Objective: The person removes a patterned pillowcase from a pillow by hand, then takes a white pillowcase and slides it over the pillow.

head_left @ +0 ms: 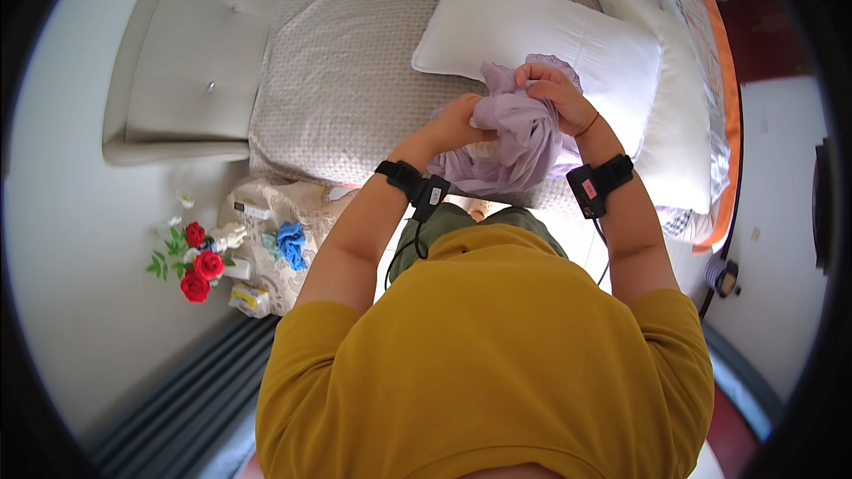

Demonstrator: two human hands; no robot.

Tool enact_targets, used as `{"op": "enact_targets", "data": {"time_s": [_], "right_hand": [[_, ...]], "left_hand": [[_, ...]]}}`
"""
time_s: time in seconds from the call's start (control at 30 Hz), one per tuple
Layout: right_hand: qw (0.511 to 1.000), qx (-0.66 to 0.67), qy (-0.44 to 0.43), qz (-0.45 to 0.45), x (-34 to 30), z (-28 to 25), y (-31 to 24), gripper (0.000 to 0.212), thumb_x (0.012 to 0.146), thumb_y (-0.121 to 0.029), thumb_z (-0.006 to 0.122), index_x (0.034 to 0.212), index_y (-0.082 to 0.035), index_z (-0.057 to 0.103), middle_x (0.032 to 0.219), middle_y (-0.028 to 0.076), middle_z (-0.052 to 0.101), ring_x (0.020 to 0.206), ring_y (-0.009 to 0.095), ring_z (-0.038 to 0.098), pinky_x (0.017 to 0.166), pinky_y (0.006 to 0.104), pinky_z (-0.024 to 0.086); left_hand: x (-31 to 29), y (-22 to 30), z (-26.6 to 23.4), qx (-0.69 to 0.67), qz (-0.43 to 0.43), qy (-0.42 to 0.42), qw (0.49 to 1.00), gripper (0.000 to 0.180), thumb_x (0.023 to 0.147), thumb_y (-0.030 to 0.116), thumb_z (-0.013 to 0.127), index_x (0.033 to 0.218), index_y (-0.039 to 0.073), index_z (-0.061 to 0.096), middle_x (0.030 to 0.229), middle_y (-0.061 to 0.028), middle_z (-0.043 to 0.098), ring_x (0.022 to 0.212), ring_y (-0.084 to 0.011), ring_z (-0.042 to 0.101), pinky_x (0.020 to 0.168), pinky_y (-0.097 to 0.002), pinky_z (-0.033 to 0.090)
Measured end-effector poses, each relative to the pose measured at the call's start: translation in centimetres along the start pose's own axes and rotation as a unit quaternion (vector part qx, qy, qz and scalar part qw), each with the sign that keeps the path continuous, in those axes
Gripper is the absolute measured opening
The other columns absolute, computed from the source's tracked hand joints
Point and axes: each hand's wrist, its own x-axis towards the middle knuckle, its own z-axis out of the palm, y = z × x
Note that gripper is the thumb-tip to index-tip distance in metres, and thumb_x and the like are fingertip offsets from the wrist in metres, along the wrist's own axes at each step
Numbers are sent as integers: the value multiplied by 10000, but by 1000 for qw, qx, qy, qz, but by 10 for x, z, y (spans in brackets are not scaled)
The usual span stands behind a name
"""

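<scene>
In front of me, at the bed's near edge, both hands gather a bunched lilac cloth [524,129] with a patterned, scalloped edge. My left hand [457,124] is closed on its left side, the fingertips partly hidden by folds. Higher up on the right, my right hand [559,96] pinches the cloth near that patterned edge. Loose folds hang down towards my lap. Just beyond the cloth lies a plump white pillow [524,22] on the bed, and another white pillow [688,115] lies to its right.
The bed [355,44] has a checked cover and a padded headboard [186,53] on the left. A cloth-covered bedside table [271,279] at lower left carries red flowers [209,264], a blue cloth [291,244] and a small pack [248,300]. Cables hang from my wrist bands.
</scene>
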Motion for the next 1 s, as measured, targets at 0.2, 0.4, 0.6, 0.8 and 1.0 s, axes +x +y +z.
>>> {"op": "enact_targets", "data": {"time_s": [0.2,0.4,0.6,0.8,1.0], "right_hand": [[929,-269,193,-168,42,-4,5,243,746,3,444,951,-9,574,861,30,581,723,97,535,664,206,436],[787,-492,227,-296,64,45,37,123,685,22,450,763,-40,522,719,107,541,667,233,544,619,283,432],[696,-520,279,-408,101,74,-21,146,711,53,454,776,-24,560,754,113,559,732,262,554,675,301,439],[613,-584,180,-502,192,127,-39,491,702,21,525,1178,-85,469,1195,176,460,1056,331,465,900,350,383],[735,-669,96,-58,265,71,88,575,708,-162,606,1230,-38,399,1178,195,463,1075,328,443,924,367,353]], "left_hand": [[-46,80,-46,111,14,232,966,351,617,102,655,956,52,580,922,-115,598,863,-250,571,727,-324,445],[-95,104,-81,397,-152,386,819,235,667,40,598,898,35,552,815,-115,567,789,-285,547,696,-349,426],[-130,64,-135,339,-99,406,843,107,722,78,553,819,50,518,800,-108,561,767,-279,552,667,-362,431],[-156,-32,-226,-103,-114,667,729,232,725,104,564,922,0,499,780,-142,557,716,-213,544,654,-318,434],[-210,-133,-253,121,-421,635,636,415,640,153,632,1004,3,500,865,-183,561,865,-268,546,775,-369,430]]}}
